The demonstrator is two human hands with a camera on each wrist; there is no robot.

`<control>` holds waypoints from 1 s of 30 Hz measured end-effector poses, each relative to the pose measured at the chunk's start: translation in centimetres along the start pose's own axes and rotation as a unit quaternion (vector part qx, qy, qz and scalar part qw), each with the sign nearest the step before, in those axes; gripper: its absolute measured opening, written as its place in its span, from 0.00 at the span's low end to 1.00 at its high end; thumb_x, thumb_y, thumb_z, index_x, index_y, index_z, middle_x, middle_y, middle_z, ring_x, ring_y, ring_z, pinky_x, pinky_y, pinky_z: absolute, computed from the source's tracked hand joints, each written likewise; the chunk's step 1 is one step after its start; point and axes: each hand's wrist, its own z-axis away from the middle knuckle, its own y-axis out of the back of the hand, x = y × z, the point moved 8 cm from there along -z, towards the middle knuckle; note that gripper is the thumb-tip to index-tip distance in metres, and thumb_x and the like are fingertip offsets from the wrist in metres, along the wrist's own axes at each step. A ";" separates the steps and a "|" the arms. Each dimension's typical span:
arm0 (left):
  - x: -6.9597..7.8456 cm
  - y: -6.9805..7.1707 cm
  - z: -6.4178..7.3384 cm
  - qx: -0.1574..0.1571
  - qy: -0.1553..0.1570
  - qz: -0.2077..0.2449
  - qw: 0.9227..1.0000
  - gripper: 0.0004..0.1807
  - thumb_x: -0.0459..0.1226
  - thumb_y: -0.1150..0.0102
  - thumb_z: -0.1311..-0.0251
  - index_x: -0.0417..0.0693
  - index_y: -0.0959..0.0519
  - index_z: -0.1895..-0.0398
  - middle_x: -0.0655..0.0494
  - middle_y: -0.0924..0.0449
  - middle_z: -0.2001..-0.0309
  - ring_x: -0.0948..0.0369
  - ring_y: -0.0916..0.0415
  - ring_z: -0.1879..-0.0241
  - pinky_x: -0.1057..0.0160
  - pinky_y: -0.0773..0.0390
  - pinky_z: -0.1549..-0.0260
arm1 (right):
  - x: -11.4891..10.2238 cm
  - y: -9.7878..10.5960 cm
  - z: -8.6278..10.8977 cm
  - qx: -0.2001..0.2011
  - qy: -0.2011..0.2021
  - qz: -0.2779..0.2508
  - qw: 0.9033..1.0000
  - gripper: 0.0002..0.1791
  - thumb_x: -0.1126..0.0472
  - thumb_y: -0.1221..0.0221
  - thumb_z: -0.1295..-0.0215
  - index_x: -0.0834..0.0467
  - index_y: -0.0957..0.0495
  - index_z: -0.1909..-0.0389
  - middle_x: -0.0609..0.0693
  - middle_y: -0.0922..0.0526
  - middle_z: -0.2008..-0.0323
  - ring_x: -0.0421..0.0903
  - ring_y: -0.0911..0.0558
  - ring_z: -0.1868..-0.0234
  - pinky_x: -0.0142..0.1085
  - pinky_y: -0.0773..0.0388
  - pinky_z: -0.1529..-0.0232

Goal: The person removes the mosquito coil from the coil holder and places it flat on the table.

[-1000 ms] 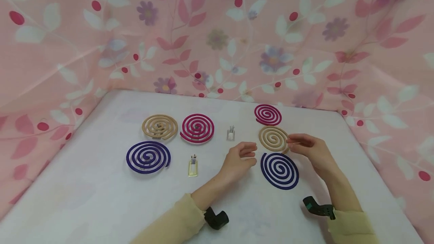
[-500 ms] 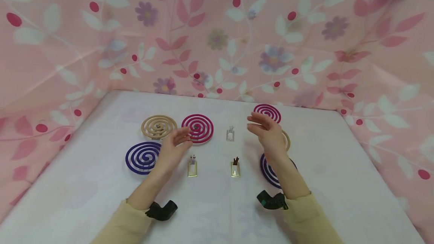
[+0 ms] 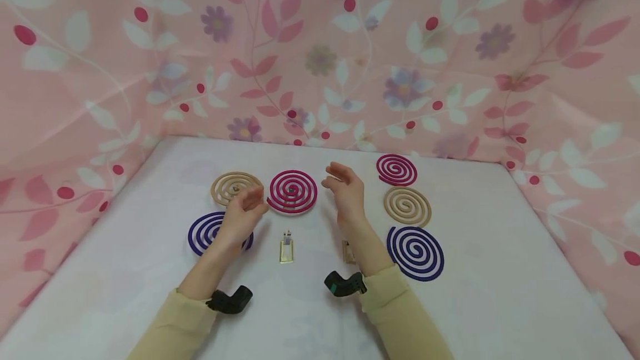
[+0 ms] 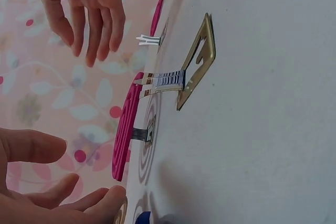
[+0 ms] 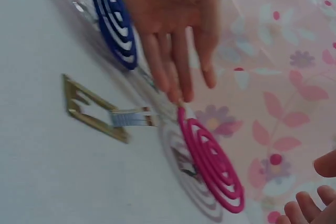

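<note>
In the head view my left hand (image 3: 242, 218) hovers with loosely bent fingers over the tan mosquito coil (image 3: 227, 179) and the blue mosquito coil (image 3: 197, 232), partly hiding both. Just right of its fingertips a magenta mosquito coil (image 3: 293, 192) is raised on a metal stand. My right hand (image 3: 348, 196) is in the air on the other side of that coil, with nothing in its fingers. A gold metal stand (image 3: 286, 249) stands between my forearms. Another gold stand (image 3: 348, 253) is partly covered by my right forearm. In the left wrist view the magenta coil (image 4: 126, 127) tops its stand.
On the right lie a second magenta coil (image 3: 396, 169), a tan coil (image 3: 407, 206) and a blue coil (image 3: 415, 253), flat on the white tabletop (image 3: 500, 271). Pink floral cloth (image 3: 320, 60) rises behind and at both sides.
Both hands have moved left. My right hand left the row of coils on the right and now covers the spot of the small silver stand; my left hand came over the left coils.
</note>
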 end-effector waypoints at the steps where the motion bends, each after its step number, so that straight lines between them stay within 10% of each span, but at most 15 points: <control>1: 0.0 -0.1 0.0 -0.003 -0.002 0.001 1.000 0.30 0.29 0.50 0.30 0.34 0.42 0.26 0.37 0.42 0.26 0.45 0.44 0.26 0.51 0.39 0.28 | 0.6 -0.3 0.1 0.000 -0.009 0.005 1.000 0.23 0.72 0.42 0.37 0.59 0.24 0.40 0.58 0.21 0.41 0.56 0.22 0.40 0.46 0.28 0.34; 14: 0.0 -1.5 0.1 -0.043 -0.017 -0.009 0.999 0.31 0.27 0.52 0.31 0.33 0.44 0.26 0.33 0.47 0.25 0.41 0.47 0.25 0.47 0.42 0.27 | 5.3 -1.8 0.8 0.009 -0.067 0.054 0.996 0.33 0.75 0.45 0.38 0.63 0.36 0.30 0.60 0.29 0.33 0.54 0.30 0.32 0.45 0.29 0.32; 30: -0.8 -1.7 -0.3 -0.038 -0.023 0.054 0.998 0.31 0.23 0.55 0.32 0.30 0.46 0.26 0.32 0.45 0.25 0.42 0.44 0.26 0.49 0.40 0.28 | 6.2 -1.8 0.3 -0.005 -0.074 0.039 0.996 0.32 0.75 0.45 0.38 0.66 0.34 0.31 0.65 0.22 0.40 0.53 0.21 0.42 0.43 0.25 0.36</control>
